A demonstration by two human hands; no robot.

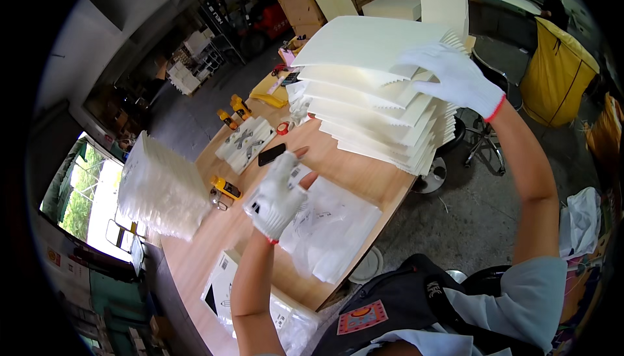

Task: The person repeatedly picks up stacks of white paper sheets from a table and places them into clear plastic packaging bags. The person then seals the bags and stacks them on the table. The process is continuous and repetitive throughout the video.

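Note:
A tall stack of white sheets (pixel 364 44) with toothed edges stands on the table, in fanned, uneven layers. My right hand (pixel 455 80), in a white knit glove with a red cuff, reaches to the stack's right upper corner. Its fingers lie over the top sheets, and the thumb is spread apart below them. My left hand (pixel 279 197) is over the table, left of the stack, in a similar glove with bare fingertips showing. Its thumb and forefinger stand apart, with nothing seen between them. Beneath and beside it lie clear plastic bags (pixel 341 219). A black phone (pixel 272 154) rests just beyond it.
Packed clear plastic sleeves (pixel 159 187) form a pile at the table's left edge. Orange-yellow bottles (pixel 226 187), a glass jar (pixel 220 200) and red tape (pixel 282 128) are on the table (pixel 188 258). A stool (pixel 484 141) and yellow sack (pixel 556 73) stand right; a forklift (pixel 250 18) is behind.

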